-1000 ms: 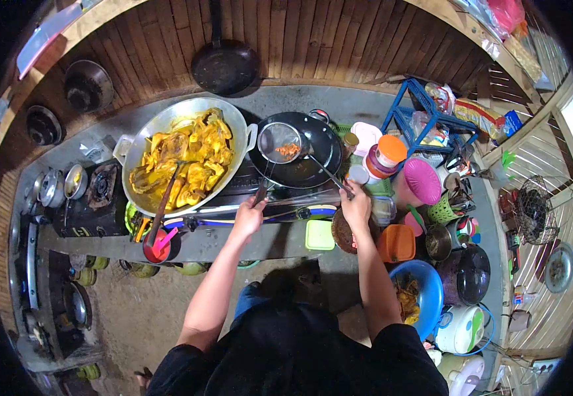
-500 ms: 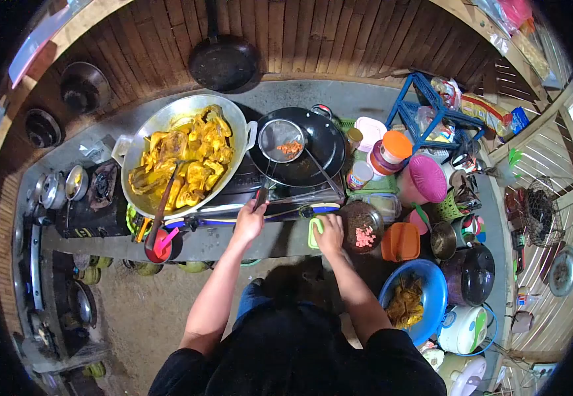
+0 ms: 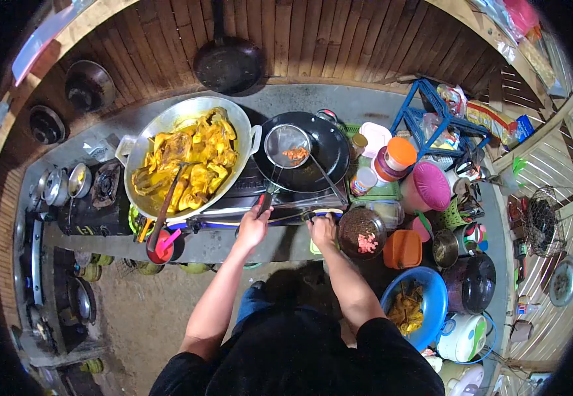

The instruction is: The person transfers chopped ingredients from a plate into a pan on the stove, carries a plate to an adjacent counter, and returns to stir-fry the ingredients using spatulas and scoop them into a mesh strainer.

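Note:
My left hand (image 3: 253, 228) is closed round the dark handle of a wire strainer (image 3: 287, 138). The strainer's mesh bowl, with small browned pieces (image 3: 295, 156) in it, is over the black wok (image 3: 329, 152) on the stove. My right hand (image 3: 322, 228) is at the stove's front edge, its fingers curled at a stove knob (image 3: 307, 215). A green sponge-like block (image 3: 315, 247) lies partly hidden under that hand. Right of it sits a dark dish (image 3: 359, 228) with chopped pink pieces (image 3: 367, 243). A long-handled utensil (image 3: 326, 177) leans in the wok.
At left, a large pan (image 3: 134, 142) holds yellow chicken pieces and a ladle (image 3: 165, 204). A red cup (image 3: 161, 246) stands at the counter's front. To the right are an orange container (image 3: 402, 249), a blue basin (image 3: 441, 300) with more chicken, several jars and a blue rack (image 3: 425, 119).
My right hand has moved from the green block up and slightly left to the stove knob, its fingers now curled. My left hand still holds the strainer over the wok.

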The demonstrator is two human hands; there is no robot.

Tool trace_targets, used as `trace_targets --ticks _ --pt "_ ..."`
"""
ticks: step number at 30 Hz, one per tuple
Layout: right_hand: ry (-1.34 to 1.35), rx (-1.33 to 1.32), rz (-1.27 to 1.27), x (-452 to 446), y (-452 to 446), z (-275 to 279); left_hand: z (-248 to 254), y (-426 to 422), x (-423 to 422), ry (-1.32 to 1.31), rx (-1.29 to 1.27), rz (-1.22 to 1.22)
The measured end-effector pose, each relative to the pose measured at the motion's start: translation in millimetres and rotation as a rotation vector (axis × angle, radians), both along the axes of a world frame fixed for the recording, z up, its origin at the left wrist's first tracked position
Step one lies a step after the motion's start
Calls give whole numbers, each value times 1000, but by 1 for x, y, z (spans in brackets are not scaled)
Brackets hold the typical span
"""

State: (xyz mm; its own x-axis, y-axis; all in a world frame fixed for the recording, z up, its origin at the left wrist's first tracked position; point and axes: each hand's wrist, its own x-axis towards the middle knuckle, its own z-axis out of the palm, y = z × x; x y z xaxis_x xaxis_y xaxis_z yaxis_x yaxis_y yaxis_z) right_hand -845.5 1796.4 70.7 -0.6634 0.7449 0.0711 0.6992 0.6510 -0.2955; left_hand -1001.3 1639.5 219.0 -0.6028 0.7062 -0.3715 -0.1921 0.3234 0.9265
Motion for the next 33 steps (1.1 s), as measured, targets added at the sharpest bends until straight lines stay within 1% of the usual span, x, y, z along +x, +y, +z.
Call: trace_targets --ticks 1,5,8,10,11,13,14,16,17,20,21,23,24,26,28,30,31,33 --pt "49 -93 -106 -1 -2 0 0 1 0 1 2 -1" --pt "11 -113 -54 -2 6 -4 -2 1 -1 -22 -9 3" --pt "-21 -61 -32 -1 9 -6 -1 2 0 -32 -13 3" --pt "225 -1 -50 2 2 10 0 3 -1 -31 -11 10" --pt "223 0 -53 3 -1 18 1 3 -1 -31 -19 10" --pt "406 26 5 4 -7 41 0 4 -1 -32 -24 8" --pt "406 27 4 7 -10 55 -3 4 -2 -7 -24 5" --pt "532 314 145 12 -13 94 -5 6 -4 21 -20 2" --pt "560 414 128 13 -9 111 -6 6 -5 26 -15 11" --pt "445 522 -64 17 11 155 -13 6 -6 47 -4 4" --pt "446 527 -69 17 21 155 -14 7 -7 63 3 -7" --pt "212 74 -239 16 39 145 -4 7 -3 45 -4 -14" --pt "215 78 -246 15 48 143 0 7 -2 25 -14 -14" --pt "205 -134 -191 13 60 138 0 9 -1 33 5 -20" --pt "227 -97 -220 12 59 137 -1 10 -1 40 22 -19" --pt "265 -144 -182 13 61 142 1 11 -2 -7 31 -17" --pt "286 -66 -202 14 59 147 3 12 -2 -7 33 -18" --pt "290 -12 -164 20 64 154 7 12 -4 0 28 -42"
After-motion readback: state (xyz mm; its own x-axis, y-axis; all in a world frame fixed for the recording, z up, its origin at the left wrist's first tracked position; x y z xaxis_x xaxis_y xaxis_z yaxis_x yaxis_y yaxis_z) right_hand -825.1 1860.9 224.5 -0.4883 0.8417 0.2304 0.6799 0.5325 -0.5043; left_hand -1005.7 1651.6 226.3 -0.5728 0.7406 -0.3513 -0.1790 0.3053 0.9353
